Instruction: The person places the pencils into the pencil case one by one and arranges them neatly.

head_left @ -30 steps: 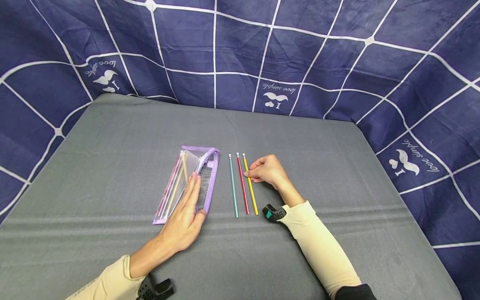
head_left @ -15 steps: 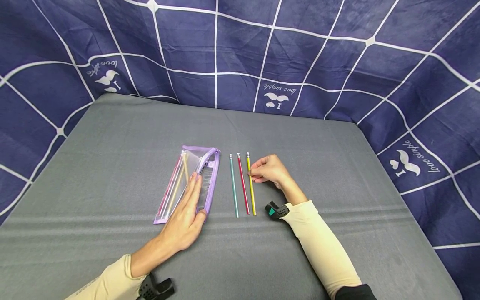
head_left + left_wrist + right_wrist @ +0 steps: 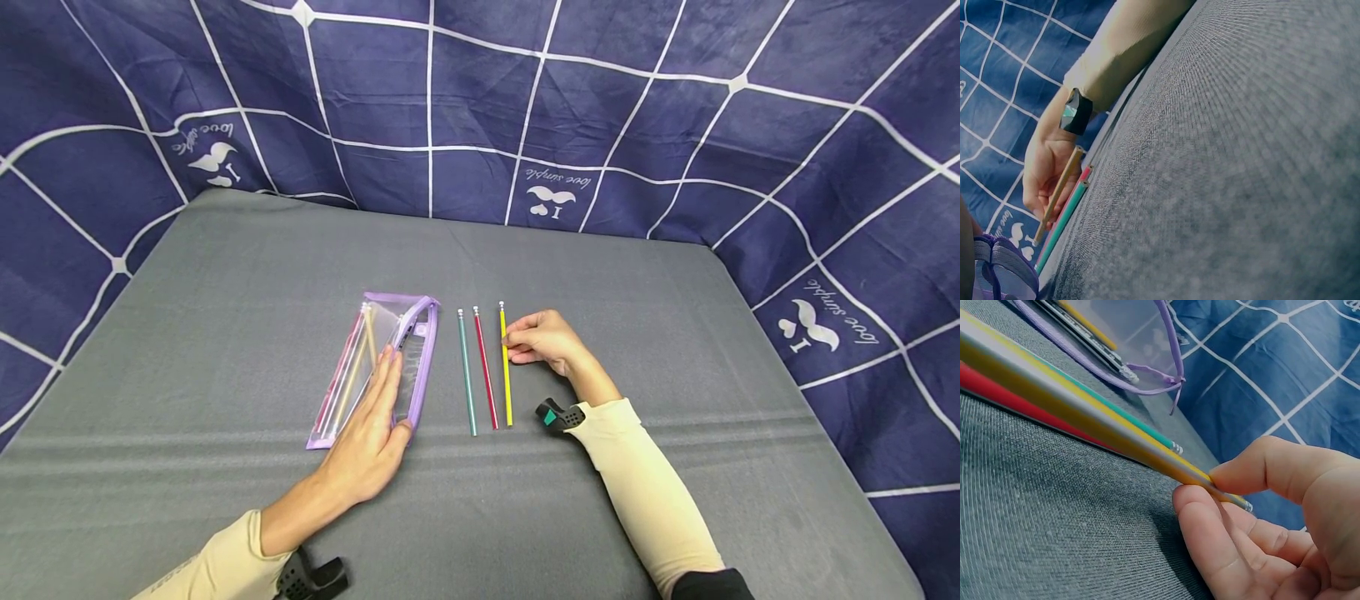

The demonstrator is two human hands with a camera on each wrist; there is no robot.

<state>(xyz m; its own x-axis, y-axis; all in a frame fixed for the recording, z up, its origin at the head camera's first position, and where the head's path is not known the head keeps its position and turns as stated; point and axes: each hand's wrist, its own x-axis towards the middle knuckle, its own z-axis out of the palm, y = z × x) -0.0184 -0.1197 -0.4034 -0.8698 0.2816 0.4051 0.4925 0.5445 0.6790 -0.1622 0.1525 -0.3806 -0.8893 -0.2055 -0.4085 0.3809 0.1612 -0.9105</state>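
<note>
My right hand point(image 3: 546, 342) pinches a yellow pencil point(image 3: 507, 387) near its eraser end, between thumb and index finger in the right wrist view. In the left wrist view that pencil point(image 3: 1060, 190) is raised above the other two. To its left on the cloth lie a red pencil point(image 3: 486, 371) and a teal pencil point(image 3: 467, 371), nearly parallel. With fingers straight, my left hand point(image 3: 367, 446) rests on a clear pencil case point(image 3: 429, 358) with purple trim, covering part of it. The case's zipper side gapes on the right, and several pencils show inside.
Grey cloth point(image 3: 300, 242) covers the table, with creases running across its near part. Blue fabric point(image 3: 480, 100) with white grid lines hangs behind and along both sides.
My right hand has drawn the yellow pencil to the right, away from the red one, turned it straighter and raised it slightly. The left hand and case have stayed still.
</note>
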